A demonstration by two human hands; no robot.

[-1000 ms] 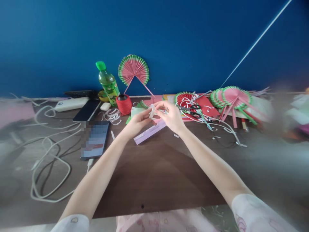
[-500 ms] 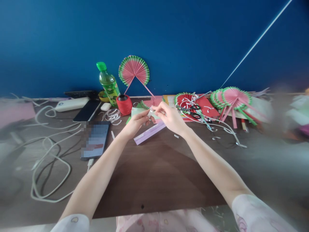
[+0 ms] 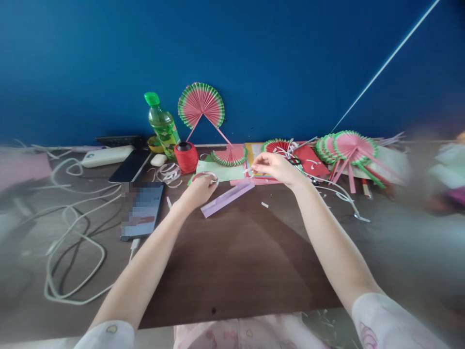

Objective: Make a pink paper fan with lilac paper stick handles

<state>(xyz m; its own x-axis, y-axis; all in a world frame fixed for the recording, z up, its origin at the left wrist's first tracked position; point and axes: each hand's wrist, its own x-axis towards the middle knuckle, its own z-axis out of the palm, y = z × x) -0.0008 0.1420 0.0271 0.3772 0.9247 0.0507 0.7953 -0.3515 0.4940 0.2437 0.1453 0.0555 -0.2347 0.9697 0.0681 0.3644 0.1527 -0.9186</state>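
My left hand [image 3: 202, 190] is closed around a roll of tape [image 3: 214, 176], whose pale ring shows above the fingers. Further right, my right hand [image 3: 273, 167] pinches a small whitish piece of tape [image 3: 246, 171] at its fingertips. Between and below the hands, a folded purple paper strip [image 3: 228, 199] lies on the table. Just behind them, a pink and green pleated paper fan [image 3: 229, 157] rests on light green paper [image 3: 224, 171]. A tiny white scrap [image 3: 265, 205] lies right of the purple strip.
A red thread spool [image 3: 186, 158] and a green bottle [image 3: 162, 123] stand back left. A phone [image 3: 147, 211] and white cables [image 3: 103, 252] lie left. Another fan [image 3: 201, 106] leans on the blue wall; stacked fans [image 3: 350, 145] and red paper [image 3: 312, 162] are right.
My hands have come apart: the left moved slightly left and down with the tape roll, the right moved right with a small piece of tape. The pleated fan behind is now less covered.
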